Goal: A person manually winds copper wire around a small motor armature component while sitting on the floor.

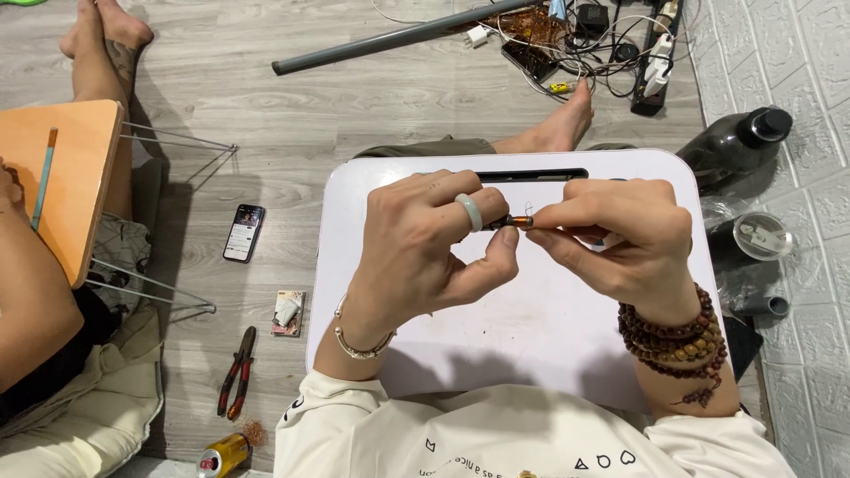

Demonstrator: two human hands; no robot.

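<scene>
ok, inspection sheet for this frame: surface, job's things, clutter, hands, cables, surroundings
surface: white lap table, bare apart from the hands over it.
job's things: small dark cylindrical part with copper-coloured band, held between both hands.
clutter: phone, pliers, drink can, small packet on floor.
hands: left hand and right hand both pinch the part.
cables: tangle of chargers and a power strip at top.
surroundings: grey pole, dark bottle, another person's orange table.

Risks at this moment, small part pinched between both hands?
1. The small copper-and-black part is pinched only by fingertips of the left hand and right hand above the white lap table; a slip might drop it.
2. It could roll off toward the cable tangle and be hard to find.
</scene>
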